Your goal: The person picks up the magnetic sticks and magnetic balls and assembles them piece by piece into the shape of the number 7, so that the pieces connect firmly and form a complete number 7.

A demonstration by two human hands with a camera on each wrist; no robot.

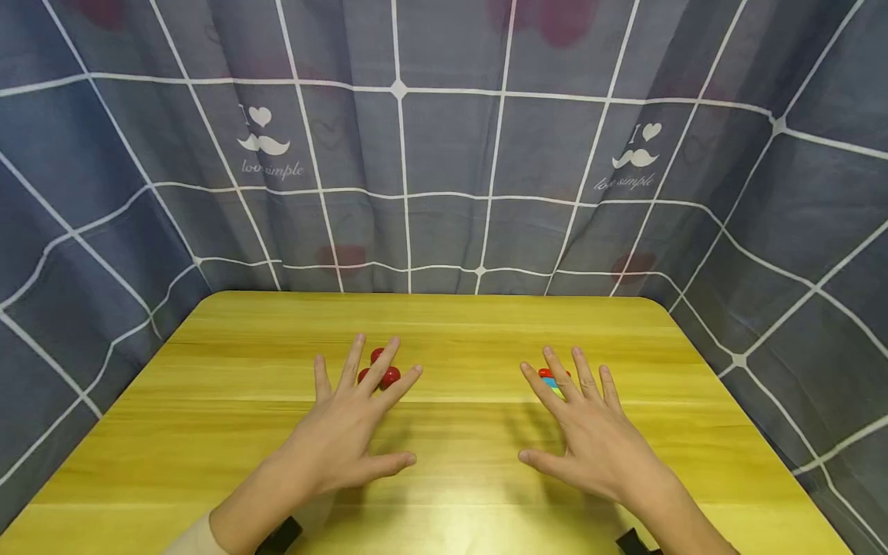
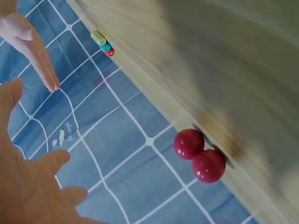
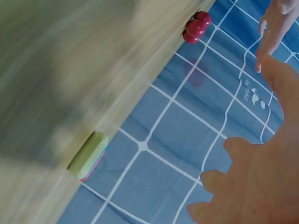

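yellow table (image 1: pixel 208 432), checked curtain (image 1: pixel 444 139)

Both hands reach forward, palms down, fingers straight and spread. The left hand (image 1: pixel 350 432) angles slightly to the right, its thumb stuck out towards the other hand, and its forearm comes in from the lower left with a pale sleeve edge at the wrist. The right hand (image 1: pixel 590 432) angles slightly to the left, thumb stuck out towards the left hand, its bare forearm coming in from the lower right. The two hands are well apart, and neither grips anything.
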